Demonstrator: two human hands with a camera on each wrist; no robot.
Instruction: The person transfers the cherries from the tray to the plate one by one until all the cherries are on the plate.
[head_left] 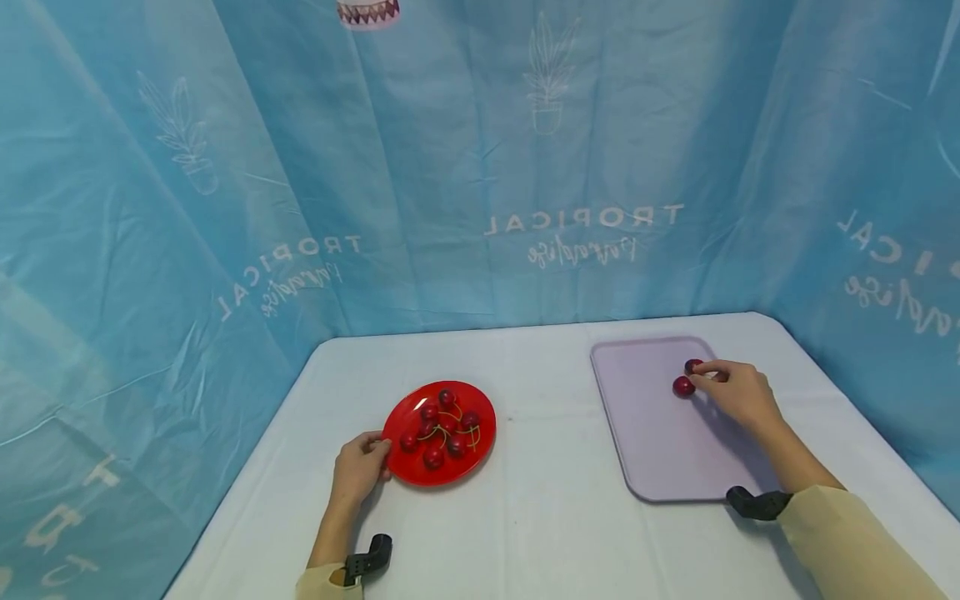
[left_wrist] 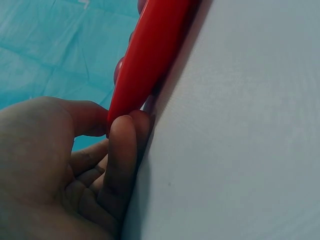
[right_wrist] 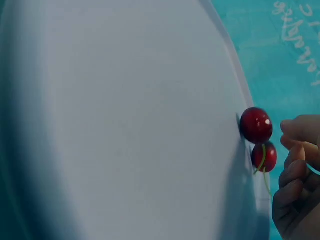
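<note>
A red plate (head_left: 420, 473) holding several dark cherries (head_left: 442, 425) with green stems sits on the white table. My left hand (head_left: 360, 467) grips its left rim. In the left wrist view the thumb (left_wrist: 90, 117) lies on the plate's edge (left_wrist: 150, 50) and a finger (left_wrist: 122, 150) lies beneath it. To the right is a pale lilac tray (head_left: 660, 450) with two cherries (head_left: 683, 386) (head_left: 693, 365) near its far right side. My right hand (head_left: 731, 392) rests on the tray, thumb and forefinger pinched at the nearer cherry (right_wrist: 263, 156), beside the other cherry (right_wrist: 256, 125).
The white table (head_left: 540, 517) is walled on three sides by a blue curtain (head_left: 480, 167) printed with plants and words. A bare strip of table lies between plate and tray. A dark camera strap (head_left: 757, 504) sits on each wrist.
</note>
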